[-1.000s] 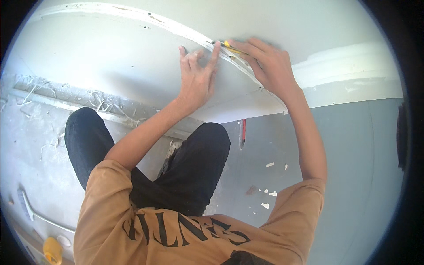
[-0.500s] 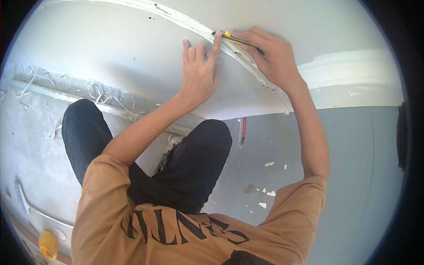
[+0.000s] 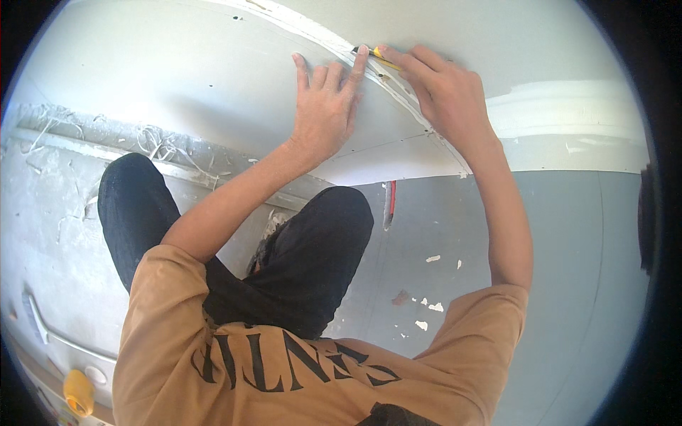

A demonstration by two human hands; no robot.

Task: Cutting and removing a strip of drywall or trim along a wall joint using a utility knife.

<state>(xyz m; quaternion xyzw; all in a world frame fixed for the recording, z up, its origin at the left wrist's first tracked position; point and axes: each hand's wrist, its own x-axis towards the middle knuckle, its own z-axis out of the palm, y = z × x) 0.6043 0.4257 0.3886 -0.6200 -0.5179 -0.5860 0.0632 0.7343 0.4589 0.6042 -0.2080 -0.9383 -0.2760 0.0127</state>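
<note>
A yellow and black utility knife (image 3: 384, 61) is gripped in my right hand (image 3: 452, 96), its dark tip on a white seam (image 3: 307, 28) between pale wall panels. Most of its handle is hidden by my fingers. My left hand (image 3: 323, 106) lies against the lower panel (image 3: 249, 78) with its fingers spread. Its index fingertip presses at the seam, right beside the knife's tip. Past my right hand, the seam runs down to the panel's corner, its edges rough and whitish.
Loose curled white strips (image 3: 160, 145) lie along the base at left. A red piece (image 3: 391, 199) shows in a slot in the grey surface, with white flakes (image 3: 432, 306) below. At lower left are a yellow container (image 3: 78, 392) and a thin pale rod (image 3: 74, 346).
Both hands have shifted slightly right along the seam, taking the knife with them. My right hand has turned a little and now covers more of the knife's handle.
</note>
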